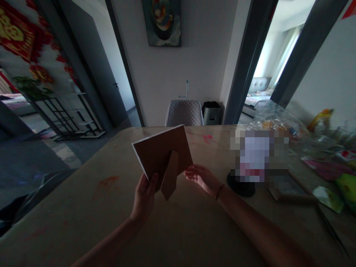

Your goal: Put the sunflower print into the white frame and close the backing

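Brown card back of photo frame (157, 154) up in air over stone table (69, 211), not resting on it. Left hand (144, 198) closed on low edge, holds frame tilted, so stand flap (170, 174) hangs free. Right hand (201, 180) open, just beside frame, not gripping.

The head-worn camera looks forward and down at the left hand (144, 198) and right hand (201, 180).
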The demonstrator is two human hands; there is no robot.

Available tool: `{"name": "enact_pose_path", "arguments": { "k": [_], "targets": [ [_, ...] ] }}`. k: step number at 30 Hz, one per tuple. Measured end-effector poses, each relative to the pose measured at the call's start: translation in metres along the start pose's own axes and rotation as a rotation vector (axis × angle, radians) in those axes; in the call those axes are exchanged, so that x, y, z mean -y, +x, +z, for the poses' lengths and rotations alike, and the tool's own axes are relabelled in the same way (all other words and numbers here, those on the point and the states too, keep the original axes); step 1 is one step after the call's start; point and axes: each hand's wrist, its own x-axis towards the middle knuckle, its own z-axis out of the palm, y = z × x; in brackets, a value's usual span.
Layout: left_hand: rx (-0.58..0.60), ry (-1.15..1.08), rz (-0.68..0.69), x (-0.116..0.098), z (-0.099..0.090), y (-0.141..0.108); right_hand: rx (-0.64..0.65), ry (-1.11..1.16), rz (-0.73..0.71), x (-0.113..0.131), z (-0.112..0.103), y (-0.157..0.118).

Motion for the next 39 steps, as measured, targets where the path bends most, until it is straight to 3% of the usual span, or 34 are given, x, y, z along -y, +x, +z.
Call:
{"name": "enact_pose_path", "arguments": {
  "k": [10, 21, 23, 28, 32, 35, 39],
  "targets": [
    [0.088, -0.176, -0.156, 0.013, -0.004, -0.001, -0.079, 0.164, -0.060, -0.002, -0.002, 0.004],
    [0.183, -0.082, -0.216, 0.013, -0.005, -0.001, -0.166, 0.139, -0.154, 0.000, -0.005, 0.008],
    [0.160, -0.071, -0.228, 0.014, -0.007, 0.002, -0.192, 0.121, -0.162, 0.000, -0.008, 0.010],
    [-0.057, -0.186, -0.255, 0.016, -0.015, 0.016, -0.297, 0.039, -0.202, -0.002, -0.022, 0.016],
    [0.001, -0.274, -0.322, 0.016, -0.021, 0.027, -0.365, -0.027, -0.243, -0.003, -0.033, 0.023],
    [0.059, -0.168, -0.379, 0.017, -0.023, 0.029, -0.416, -0.114, -0.275, -0.003, -0.040, 0.026],
    [0.151, 0.142, -0.328, 0.019, -0.022, 0.022, -0.586, -0.314, -0.333, -0.002, -0.049, 0.027]
  ]
}}
